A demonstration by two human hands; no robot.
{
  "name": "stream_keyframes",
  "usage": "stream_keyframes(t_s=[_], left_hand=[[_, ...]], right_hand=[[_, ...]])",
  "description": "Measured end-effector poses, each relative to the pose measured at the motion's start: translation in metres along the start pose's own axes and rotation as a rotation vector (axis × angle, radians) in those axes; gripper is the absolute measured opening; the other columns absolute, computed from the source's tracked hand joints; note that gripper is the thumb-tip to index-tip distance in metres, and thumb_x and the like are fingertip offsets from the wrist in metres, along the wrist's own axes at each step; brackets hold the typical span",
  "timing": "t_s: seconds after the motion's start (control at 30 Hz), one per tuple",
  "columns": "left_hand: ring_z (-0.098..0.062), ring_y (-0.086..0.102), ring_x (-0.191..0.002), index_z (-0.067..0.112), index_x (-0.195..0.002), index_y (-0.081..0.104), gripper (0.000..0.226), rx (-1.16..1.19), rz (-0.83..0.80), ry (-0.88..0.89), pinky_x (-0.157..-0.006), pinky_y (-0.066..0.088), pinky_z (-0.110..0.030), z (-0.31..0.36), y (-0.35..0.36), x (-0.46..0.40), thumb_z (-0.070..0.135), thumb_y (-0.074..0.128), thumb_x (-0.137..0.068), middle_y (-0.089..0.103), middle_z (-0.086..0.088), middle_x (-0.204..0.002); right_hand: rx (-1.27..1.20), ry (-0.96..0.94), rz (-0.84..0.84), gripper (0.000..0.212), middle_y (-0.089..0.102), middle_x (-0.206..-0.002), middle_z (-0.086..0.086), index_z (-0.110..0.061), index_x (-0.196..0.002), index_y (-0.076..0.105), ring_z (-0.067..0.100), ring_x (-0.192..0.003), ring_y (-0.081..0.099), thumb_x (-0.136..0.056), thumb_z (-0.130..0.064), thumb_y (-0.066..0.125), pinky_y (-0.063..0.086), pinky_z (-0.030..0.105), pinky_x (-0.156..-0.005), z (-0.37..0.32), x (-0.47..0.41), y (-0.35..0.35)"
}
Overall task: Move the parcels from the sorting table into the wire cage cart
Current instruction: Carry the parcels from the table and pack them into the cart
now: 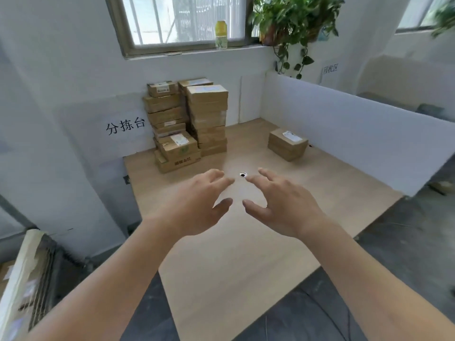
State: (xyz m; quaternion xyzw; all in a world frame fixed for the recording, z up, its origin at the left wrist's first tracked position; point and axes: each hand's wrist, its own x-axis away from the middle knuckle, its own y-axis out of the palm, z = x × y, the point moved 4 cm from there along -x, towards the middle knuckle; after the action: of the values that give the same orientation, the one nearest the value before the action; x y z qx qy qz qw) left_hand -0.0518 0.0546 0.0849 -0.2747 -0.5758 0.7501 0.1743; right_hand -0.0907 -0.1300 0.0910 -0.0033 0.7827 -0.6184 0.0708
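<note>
Both hands' fingers (216, 177) spread (holding nothing), parcels (187, 124) well beyond them.

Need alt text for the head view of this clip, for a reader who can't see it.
Two bare, open hands, left hand and right hand, reach over a wooden table, holding nothing. Stacked parcels stand at the table's far left, a lone parcel sits to the right near a white partition.

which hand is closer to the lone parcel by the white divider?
Right. The right hand is below-left of the lone parcel, over the table; the left hand is further left.
</note>
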Motion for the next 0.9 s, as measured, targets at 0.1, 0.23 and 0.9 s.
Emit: stream_keyframes(t_s=[0.1, 0.23, 0.9], left_hand=[[-0.018, 0.041, -0.142, 0.030, -0.156, 0.041, 0.054, -0.005, -0.016, 0.029, -0.112, 0.038, -0.031, 0.040, 0.023, -0.041, 0.044, 0.051, -0.105, 0.041, 0.004, -0.157], [-0.022, 0.039, -0.145, 0.029, -0.157, 0.039, 0.056, -0.008, -0.061, 0.043, -0.115, 0.039, -0.036, 0.073, 0.050, -0.094, 0.047, 0.050, -0.104, 0.041, -0.001, -0.158], [-0.022, 0.052, -0.131, 0.027, -0.157, 0.038, 0.057, 0.075, -0.184, -0.007, -0.101, 0.043, -0.032, 0.086, 0.192, -0.383, 0.050, 0.045, -0.106, 0.040, 0.002, -0.157]], right_hand=[[0.001, 0.032, -0.013, 0.064, 0.034, -0.166, -0.002, -0.037, -0.156, 0.038, 0.022, -0.145, 0.042, -0.098, -0.063, 0.049, 0.041, 0.039, -0.109, 0.062, 0.002, -0.008], [-0.015, 0.074, -0.040, 0.064, 0.031, -0.167, -0.003, -0.039, -0.156, 0.038, 0.021, -0.146, 0.040, -0.098, -0.065, 0.048, 0.040, 0.038, -0.110, 0.134, 0.000, -0.017], [-0.093, 0.122, -0.156, 0.067, 0.029, -0.167, -0.004, -0.039, -0.156, 0.038, 0.019, -0.146, 0.041, -0.096, -0.066, 0.050, 0.044, 0.045, -0.112, 0.388, -0.205, 0.022]])
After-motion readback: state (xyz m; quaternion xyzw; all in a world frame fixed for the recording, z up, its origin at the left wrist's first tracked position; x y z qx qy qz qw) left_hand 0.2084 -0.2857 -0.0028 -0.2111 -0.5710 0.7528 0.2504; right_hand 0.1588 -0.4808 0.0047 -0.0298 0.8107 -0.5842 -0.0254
